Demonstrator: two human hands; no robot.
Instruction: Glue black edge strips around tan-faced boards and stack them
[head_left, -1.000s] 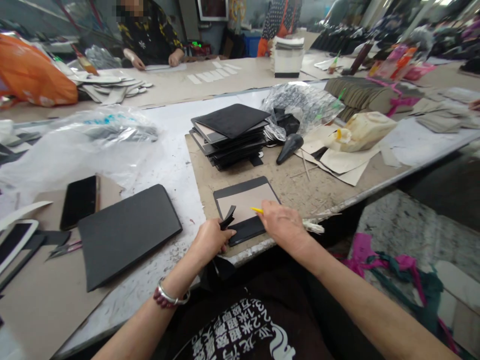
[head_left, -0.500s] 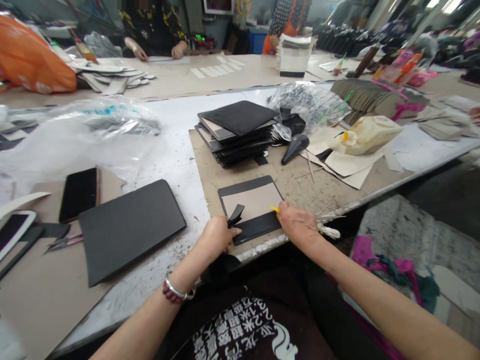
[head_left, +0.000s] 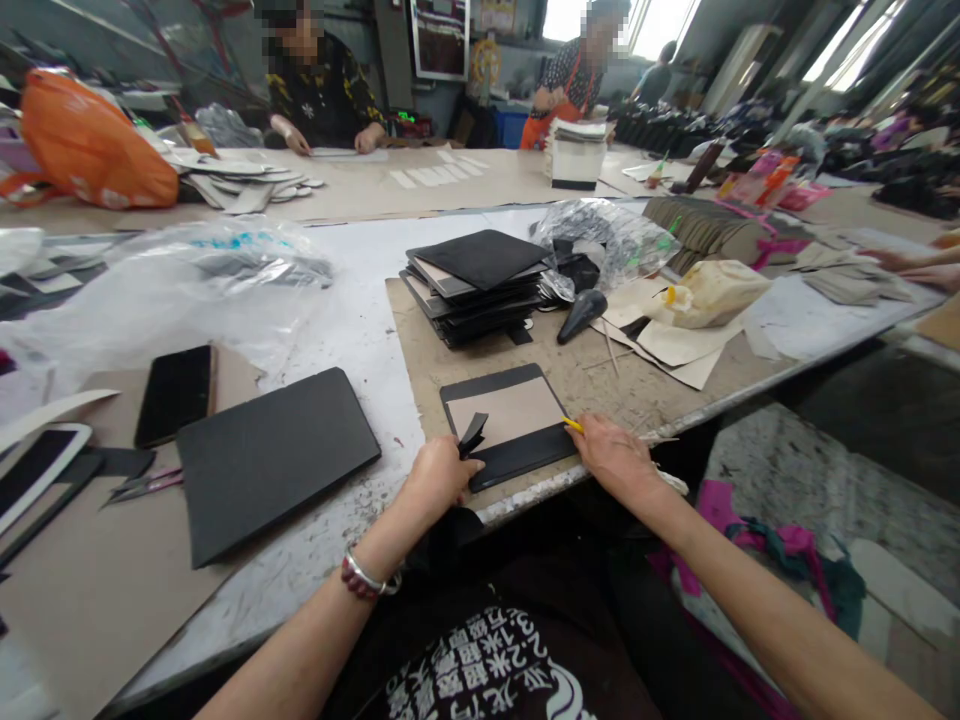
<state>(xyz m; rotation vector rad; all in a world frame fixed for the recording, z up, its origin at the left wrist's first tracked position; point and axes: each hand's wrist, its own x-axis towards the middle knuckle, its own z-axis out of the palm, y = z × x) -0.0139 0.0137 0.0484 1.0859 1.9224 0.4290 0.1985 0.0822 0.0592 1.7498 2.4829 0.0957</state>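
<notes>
A panel with a beige middle and black bands (head_left: pixel 506 412) lies flat at the table's front edge. At its near left corner, my left hand (head_left: pixel 441 474) is closed on small black strips (head_left: pixel 472 433) that stick up from the fingers, while fingertips touch the panel. My right hand (head_left: pixel 616 458) is at the panel's right edge, closed around a thin yellow stick-like tool (head_left: pixel 573 425); only its tip shows. Behind the panel rises a stack of similar black panels (head_left: pixel 480 265). To the left lies a larger dark grey board (head_left: pixel 277 460).
A phone (head_left: pixel 174 395) and tweezers-like tool (head_left: pixel 146 485) lie at left near clear plastic sheeting (head_left: pixel 255 270). A black-handled tool (head_left: pixel 582 316) and a yellowish plastic bottle (head_left: pixel 716 292) stand right of the stack. Two people work across the table; another person's hands show at far right.
My right hand has slid a little rightward, taking the yellow tip from over the panel to its right edge. My left hand stays at the corner. The camera view has tilted up.
</notes>
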